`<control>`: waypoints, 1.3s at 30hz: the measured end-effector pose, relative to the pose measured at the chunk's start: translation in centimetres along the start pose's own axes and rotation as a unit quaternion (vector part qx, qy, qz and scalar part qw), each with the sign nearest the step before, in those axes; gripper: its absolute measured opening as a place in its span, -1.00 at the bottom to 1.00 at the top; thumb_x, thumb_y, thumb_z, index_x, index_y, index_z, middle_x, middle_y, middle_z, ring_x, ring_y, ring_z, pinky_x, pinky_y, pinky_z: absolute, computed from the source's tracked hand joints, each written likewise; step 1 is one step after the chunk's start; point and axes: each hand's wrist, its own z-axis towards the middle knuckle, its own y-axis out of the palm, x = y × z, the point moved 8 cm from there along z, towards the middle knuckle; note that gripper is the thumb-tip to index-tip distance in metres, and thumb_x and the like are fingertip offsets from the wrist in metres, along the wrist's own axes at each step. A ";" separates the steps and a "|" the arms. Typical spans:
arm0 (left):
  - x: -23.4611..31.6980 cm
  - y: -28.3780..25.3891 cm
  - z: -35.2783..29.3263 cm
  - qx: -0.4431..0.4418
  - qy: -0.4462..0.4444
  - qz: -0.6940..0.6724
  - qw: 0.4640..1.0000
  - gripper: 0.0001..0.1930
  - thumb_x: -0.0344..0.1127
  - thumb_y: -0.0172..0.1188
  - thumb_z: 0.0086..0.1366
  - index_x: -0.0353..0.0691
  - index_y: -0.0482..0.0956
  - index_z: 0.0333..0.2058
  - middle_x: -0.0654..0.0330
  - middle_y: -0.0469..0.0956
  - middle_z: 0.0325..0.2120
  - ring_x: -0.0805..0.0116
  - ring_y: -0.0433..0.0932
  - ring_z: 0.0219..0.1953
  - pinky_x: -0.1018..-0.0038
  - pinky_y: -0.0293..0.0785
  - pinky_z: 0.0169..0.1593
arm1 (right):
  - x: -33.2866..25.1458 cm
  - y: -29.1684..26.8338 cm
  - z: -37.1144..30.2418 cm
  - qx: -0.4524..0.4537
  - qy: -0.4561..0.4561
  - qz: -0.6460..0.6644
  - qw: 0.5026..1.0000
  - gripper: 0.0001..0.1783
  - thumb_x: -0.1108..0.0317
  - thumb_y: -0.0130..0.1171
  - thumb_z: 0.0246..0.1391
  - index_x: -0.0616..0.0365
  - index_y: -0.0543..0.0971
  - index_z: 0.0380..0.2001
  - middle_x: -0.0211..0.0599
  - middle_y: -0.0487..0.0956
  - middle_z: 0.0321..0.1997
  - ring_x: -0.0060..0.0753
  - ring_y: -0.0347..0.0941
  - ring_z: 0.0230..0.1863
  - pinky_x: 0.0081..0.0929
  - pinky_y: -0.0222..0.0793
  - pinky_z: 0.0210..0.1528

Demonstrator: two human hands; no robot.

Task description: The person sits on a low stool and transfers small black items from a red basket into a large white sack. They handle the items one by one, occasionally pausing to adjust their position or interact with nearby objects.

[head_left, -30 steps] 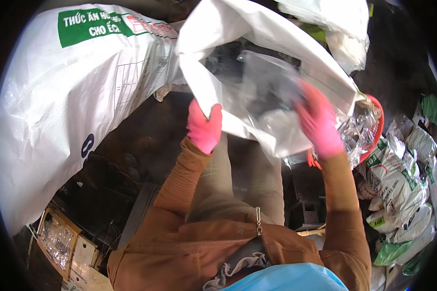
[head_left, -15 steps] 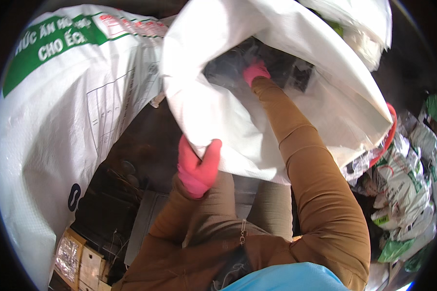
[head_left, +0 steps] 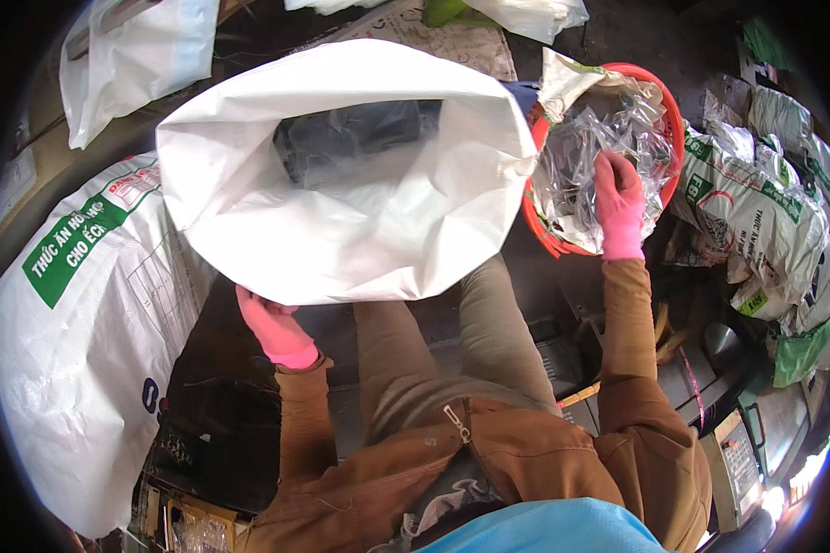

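A big white woven sack (head_left: 350, 249) gapes wide in front of me, with dark, clear plastic film (head_left: 350, 138) deep inside it. At the sack's near left rim is my left hand (head_left: 275, 327) in a pink glove, closed on the edge, its fingertips partly hidden by the fabric. To the right stands a red plastic basket (head_left: 678, 157) heaped with crumpled clear plastic film (head_left: 572, 157). My right hand (head_left: 620, 203), also pink-gloved, is over the basket, its fingers pinched together on the film.
A full white sack with a green band (head_left: 111, 341) leans at the left. Folded printed sacks (head_left: 756, 221) pile up on the right. A white plastic bag (head_left: 138, 64) lies at the far left. Near my right elbow is a panel with buttons (head_left: 736, 461).
My right hand has come out of the sack and moved right to the film in the red basket. The sack's mouth has shifted left, and my left hand has moved left with its rim.
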 end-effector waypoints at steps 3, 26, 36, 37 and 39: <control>-6.4 -4.0 -3.0 0.135 -0.121 -0.031 0.983 -0.30 0.32 0.06 0.38 -0.16 0.37 0.20 0.12 0.45 0.00 0.35 0.41 -0.27 0.47 0.32 -0.23 | 11.6 -2.4 0.9 -0.035 0.104 -0.248 0.962 -0.15 -0.06 0.33 0.17 0.15 0.30 0.38 -0.04 0.51 0.16 -0.13 0.41 0.18 -0.32 0.32 0.22; 1.5 3.1 -0.6 -0.120 0.082 0.095 0.985 -0.36 -0.48 0.17 0.35 -0.36 0.19 0.37 0.11 0.49 0.09 0.40 0.49 0.00 0.45 0.48 0.05 | -17.8 22.1 -11.9 -0.476 0.134 0.149 0.856 -0.36 0.05 0.24 0.17 0.28 0.50 0.18 -0.30 0.63 0.01 -0.53 0.51 -0.01 -0.58 0.39 0.07; 4.1 3.7 -0.8 -0.208 0.109 0.061 0.970 -0.46 -0.55 0.10 0.29 -0.48 0.29 0.26 -0.01 0.49 0.04 0.27 0.46 0.06 0.38 0.39 0.19 | 8.0 42.1 6.5 -0.191 0.024 -0.426 0.884 -0.03 -0.26 0.22 0.05 -0.01 0.27 0.43 0.02 0.44 0.37 0.09 0.37 0.37 -0.12 0.24 0.40; 3.9 3.7 -0.7 -0.204 0.129 0.048 0.969 -0.44 -0.55 0.11 0.29 -0.47 0.27 0.27 -0.01 0.48 0.06 0.27 0.46 0.07 0.38 0.39 0.19 | 8.8 42.4 6.9 -0.197 0.012 -0.429 0.882 -0.01 -0.27 0.22 0.05 0.03 0.25 0.43 0.05 0.43 0.37 0.11 0.37 0.37 -0.11 0.24 0.40; 3.4 3.4 -1.0 -0.203 0.103 0.061 0.972 -0.41 -0.55 0.14 0.30 -0.47 0.23 0.29 -0.01 0.45 0.09 0.27 0.44 0.10 0.37 0.38 0.21 | 7.7 42.9 6.9 -0.238 -0.019 -0.434 0.869 0.03 -0.28 0.22 0.05 0.11 0.23 0.43 0.08 0.42 0.38 0.13 0.37 0.36 -0.09 0.23 0.41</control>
